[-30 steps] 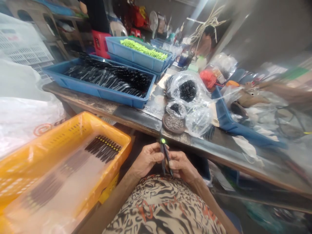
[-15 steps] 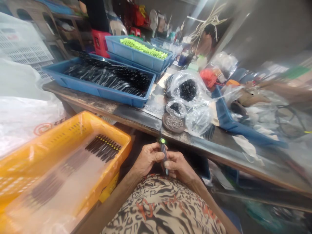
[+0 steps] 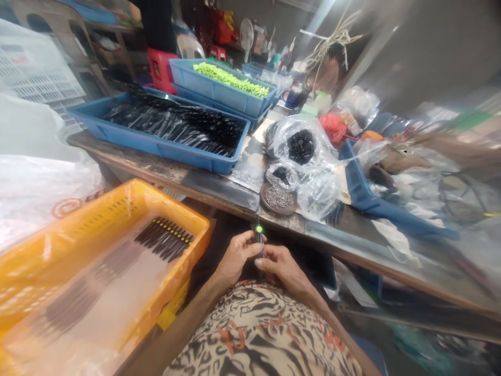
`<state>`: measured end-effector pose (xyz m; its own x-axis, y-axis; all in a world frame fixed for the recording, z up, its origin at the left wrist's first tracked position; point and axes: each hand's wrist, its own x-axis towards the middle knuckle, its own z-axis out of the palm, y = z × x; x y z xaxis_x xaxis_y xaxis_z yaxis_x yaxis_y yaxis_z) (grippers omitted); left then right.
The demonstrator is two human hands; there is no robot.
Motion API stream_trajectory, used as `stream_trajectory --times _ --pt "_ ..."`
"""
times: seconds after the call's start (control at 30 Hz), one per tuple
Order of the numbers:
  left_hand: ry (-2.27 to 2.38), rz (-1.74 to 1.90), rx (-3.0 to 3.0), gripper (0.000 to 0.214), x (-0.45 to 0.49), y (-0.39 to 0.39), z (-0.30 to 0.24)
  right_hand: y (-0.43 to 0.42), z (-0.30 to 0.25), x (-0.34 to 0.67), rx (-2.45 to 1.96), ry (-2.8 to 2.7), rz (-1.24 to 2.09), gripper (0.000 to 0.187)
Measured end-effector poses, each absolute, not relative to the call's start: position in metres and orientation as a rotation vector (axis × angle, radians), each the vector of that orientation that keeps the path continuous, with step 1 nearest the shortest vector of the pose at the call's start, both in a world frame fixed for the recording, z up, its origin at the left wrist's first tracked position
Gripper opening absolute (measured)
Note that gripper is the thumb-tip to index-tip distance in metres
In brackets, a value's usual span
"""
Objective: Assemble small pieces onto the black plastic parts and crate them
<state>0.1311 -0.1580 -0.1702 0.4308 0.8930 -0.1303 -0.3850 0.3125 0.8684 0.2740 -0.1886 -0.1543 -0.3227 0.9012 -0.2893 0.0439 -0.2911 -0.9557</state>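
**Green-tipped black rod pinched between both hands**

The left hand [image 3: 237,256] and right hand [image 3: 279,266] hold a slim black rod [image 3: 259,230] upright just below the workbench edge [image 3: 219,197], fingers clamped on it from either side. Below that edge, left of the hands, sits a yellow crate [image 3: 195,222] of similar rods [image 3: 164,239]. Beyond the edge lie a blue tray [image 3: 156,149] of black pieces [image 3: 172,125] and a dish of small metal parts [image 3: 277,197].

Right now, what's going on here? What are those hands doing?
A person is holding a slim dark piece with a green tip, using the left hand and right hand. Beside them, an orange crate holds rows of yellow-tipped dark pieces. A blue tray full of dark pieces sits on the table.
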Motion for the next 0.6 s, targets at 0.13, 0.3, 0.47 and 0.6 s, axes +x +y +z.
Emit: stream_trajectory --times 0.13,0.3,0.47,0.6 --pt "0.727 0.918 0.95 0.02 0.1305 -0.158 -0.1699 -0.189 -0.1518 0.2734 -1.26 -1.336 1.714 0.034" --pt "0.768 0.883 1.049 0.017 0.1283 -0.1571 -0.1717 -0.1879 -0.1473 0.2731 -1.272 -1.389 1.713 0.034" --pt "0.808 0.864 1.108 0.02 0.1281 -0.1563 -0.1699 -0.1868 -0.1451 0.274 -1.285 -1.382 1.714 0.037" --pt "0.846 0.841 1.113 0.024 0.1281 -0.1564 -0.1656 -0.1861 -0.1481 0.276 -1.245 -1.375 1.731 0.041"
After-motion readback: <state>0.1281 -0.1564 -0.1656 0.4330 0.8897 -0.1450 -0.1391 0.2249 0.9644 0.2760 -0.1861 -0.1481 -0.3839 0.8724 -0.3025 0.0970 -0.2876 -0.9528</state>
